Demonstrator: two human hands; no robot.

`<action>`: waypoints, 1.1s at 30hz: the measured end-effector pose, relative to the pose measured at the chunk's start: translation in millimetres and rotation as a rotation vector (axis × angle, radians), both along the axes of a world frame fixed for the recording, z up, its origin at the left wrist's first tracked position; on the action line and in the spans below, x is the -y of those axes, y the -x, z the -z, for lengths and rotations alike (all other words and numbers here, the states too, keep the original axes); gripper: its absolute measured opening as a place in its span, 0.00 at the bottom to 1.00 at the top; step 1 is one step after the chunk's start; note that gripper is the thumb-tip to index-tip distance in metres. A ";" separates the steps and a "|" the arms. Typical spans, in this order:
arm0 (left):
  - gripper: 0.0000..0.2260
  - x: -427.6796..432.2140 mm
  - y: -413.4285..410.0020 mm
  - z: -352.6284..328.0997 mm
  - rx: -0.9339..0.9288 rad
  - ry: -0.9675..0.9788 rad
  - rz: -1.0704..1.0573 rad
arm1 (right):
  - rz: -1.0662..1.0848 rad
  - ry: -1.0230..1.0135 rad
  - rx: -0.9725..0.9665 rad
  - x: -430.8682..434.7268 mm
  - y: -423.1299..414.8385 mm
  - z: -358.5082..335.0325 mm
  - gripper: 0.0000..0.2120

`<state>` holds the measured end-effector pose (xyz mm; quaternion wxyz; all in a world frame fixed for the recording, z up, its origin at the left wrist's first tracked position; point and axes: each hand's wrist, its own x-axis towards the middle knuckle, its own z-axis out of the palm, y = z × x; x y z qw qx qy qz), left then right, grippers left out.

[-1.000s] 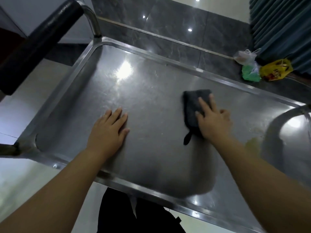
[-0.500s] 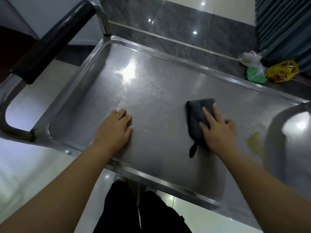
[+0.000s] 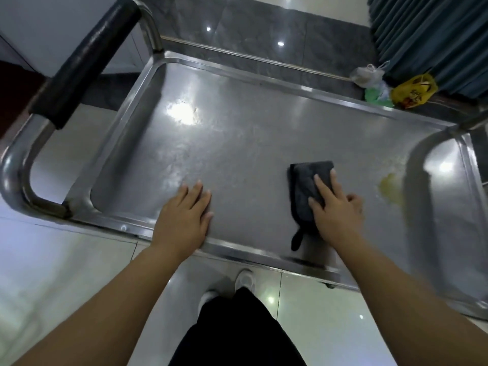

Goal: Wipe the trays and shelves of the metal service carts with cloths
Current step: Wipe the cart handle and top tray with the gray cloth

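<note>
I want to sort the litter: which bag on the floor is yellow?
The yellow bag, rightmost by the curtain; the others are a whitish bag and a green bag.

We can read no text anywhere; the yellow bag point(image 3: 413, 91) on the floor carries red print too blurred to make out.

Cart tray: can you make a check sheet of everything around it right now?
Surface: metal tray smeared, yellowish stain near right end.
Job's things: dark cloth lies flat on tray.
Clutter: plastic bags on the floor beyond the cart.
Hands: left hand flat on tray, empty; right hand pressing the cloth.
Cables: nothing seen.
Surroundings: black-padded handle, glossy tile floor, curtain.
</note>
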<state>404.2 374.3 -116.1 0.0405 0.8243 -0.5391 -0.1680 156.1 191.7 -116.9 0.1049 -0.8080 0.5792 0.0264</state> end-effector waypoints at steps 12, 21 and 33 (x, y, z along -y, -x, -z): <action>0.20 -0.3 2.5 -0.7 0.040 -0.006 0.054 | 0.001 -0.024 -0.048 -55.1 60.8 -8.7 0.24; 0.18 34.6 53.3 -11.3 -0.122 0.111 0.149 | -0.347 0.038 0.104 -107.5 42.0 -7.3 0.23; 0.18 75.1 81.8 -7.6 0.032 0.081 0.049 | -0.103 -0.007 -0.024 -23.8 27.2 9.7 0.27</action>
